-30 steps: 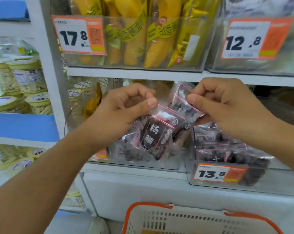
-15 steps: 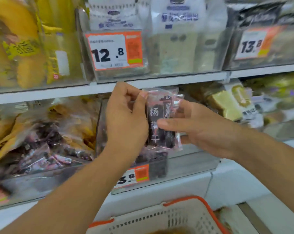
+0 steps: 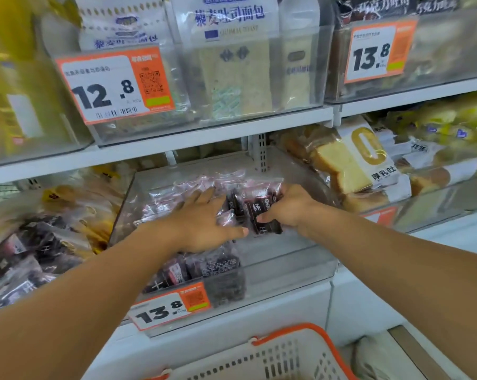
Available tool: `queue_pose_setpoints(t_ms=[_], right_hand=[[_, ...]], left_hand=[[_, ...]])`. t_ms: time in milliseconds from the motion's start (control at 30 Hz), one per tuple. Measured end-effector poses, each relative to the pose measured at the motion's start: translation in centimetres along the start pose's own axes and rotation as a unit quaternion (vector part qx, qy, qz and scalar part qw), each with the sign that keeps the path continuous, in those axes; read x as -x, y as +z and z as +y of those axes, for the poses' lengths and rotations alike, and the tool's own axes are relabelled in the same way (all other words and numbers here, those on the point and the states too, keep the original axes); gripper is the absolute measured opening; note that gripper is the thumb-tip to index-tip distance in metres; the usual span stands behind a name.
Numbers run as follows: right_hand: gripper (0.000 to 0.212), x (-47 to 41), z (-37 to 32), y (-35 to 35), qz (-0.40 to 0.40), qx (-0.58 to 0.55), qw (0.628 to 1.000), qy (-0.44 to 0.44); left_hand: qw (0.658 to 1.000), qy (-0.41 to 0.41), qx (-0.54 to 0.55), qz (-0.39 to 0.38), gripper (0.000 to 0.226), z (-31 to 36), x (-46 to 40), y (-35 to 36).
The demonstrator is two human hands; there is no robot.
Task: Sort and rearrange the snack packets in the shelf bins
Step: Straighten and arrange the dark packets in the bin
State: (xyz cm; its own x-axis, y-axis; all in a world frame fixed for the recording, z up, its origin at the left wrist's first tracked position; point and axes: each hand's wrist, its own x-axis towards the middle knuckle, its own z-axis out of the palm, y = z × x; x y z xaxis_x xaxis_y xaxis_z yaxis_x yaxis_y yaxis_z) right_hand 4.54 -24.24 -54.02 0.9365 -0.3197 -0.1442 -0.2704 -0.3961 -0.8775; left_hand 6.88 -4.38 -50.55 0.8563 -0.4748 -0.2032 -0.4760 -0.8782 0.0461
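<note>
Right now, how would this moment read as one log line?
left hand: flat on packets in clear bin | right hand: gripping dark plum packet | packet: inside bin

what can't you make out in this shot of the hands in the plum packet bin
Head view only:
- Right hand fingers: tucked behind the dark packet it holds.
- Packets under the left hand: covered by the palm.
- Small print on the 13.8 price tag: too small.
- Basket contents: cut off by the bottom edge.

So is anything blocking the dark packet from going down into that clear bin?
Nothing visible. The right hand holds the dark packet inside the clear bin, over bare floor; the left hand rests on the packet pile beside it.
</note>
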Motion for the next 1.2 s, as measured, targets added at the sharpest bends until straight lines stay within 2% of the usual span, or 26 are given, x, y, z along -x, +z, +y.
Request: queue_pose_setpoints(t_ms=[67, 133, 300, 400, 500, 600, 700, 733, 833, 900, 1033, 1133, 1200], right_hand=[[0.059, -1.7, -0.3, 0.8, -0.046, 0.006, 0.999, 0.017], [0.062, -3.2, -0.6, 1.5, -0.076, 0.039, 0.996, 0.000], [0.062, -4.4, -1.3, 2.3, -0.102, 0.112, 0.987, -0.044], [0.078, -4.9, -1.2, 2.7, -0.109, 0.140, 0.984, -0.033], [0.083, -5.4, -1.1, 2.8, -0.116, 0.166, 0.979, -0.025], [0.088, -5.6, -1.1, 2.7, -0.118, 0.182, 0.976, -0.023], [0.101, -5.7, -1.0, 2.5, -0.117, 0.151, 0.982, -0.005], [0.095, -5.7, -0.9, 2.6, -0.123, 0.161, 0.979, -0.007], [0.053, -5.7, -0.7, 3.2, -0.163, 0.297, 0.940, -0.023], [0.038, -5.5, -0.5, 3.6, -0.161, 0.350, 0.922, -0.036], [0.035, -4.9, -0.6, 3.4, -0.170, 0.310, 0.935, -0.043], [0.032, -4.3, -0.9, 3.3, -0.178, 0.262, 0.948, -0.025], [0.020, -3.8, -1.3, 2.9, -0.169, 0.207, 0.964, -0.011]], left_hand=[[1.000, -0.018, -0.013, -0.021, 0.104, 0.5, -0.3, -0.3], [1.000, -0.023, -0.008, -0.010, 0.103, 0.6, -1.0, -0.7], [0.992, -0.005, 0.020, 0.122, 0.092, 0.1, -4.3, -2.1], [0.996, -0.030, 0.004, 0.079, 0.098, 0.5, -6.4, -2.9], [0.998, -0.058, 0.000, 0.028, 0.110, 0.8, -7.8, -2.6], [0.997, -0.066, 0.008, 0.028, 0.118, 0.7, -8.7, -2.3], [0.998, -0.058, 0.009, 0.035, 0.116, 0.7, -8.7, -1.9], [0.998, -0.056, 0.013, 0.035, 0.113, 0.7, -8.7, -1.8], [0.997, -0.055, 0.032, 0.036, 0.104, 0.5, -8.6, -1.7], [0.998, -0.050, 0.024, 0.031, 0.099, 0.5, -8.4, -1.9], [0.999, -0.038, -0.021, 0.004, 0.088, 1.0, -7.8, -2.0], [0.999, -0.048, -0.015, -0.001, 0.097, 0.8, -8.4, -1.8], [0.999, -0.051, -0.007, -0.002, 0.102, 0.5, -8.8, -1.7]])
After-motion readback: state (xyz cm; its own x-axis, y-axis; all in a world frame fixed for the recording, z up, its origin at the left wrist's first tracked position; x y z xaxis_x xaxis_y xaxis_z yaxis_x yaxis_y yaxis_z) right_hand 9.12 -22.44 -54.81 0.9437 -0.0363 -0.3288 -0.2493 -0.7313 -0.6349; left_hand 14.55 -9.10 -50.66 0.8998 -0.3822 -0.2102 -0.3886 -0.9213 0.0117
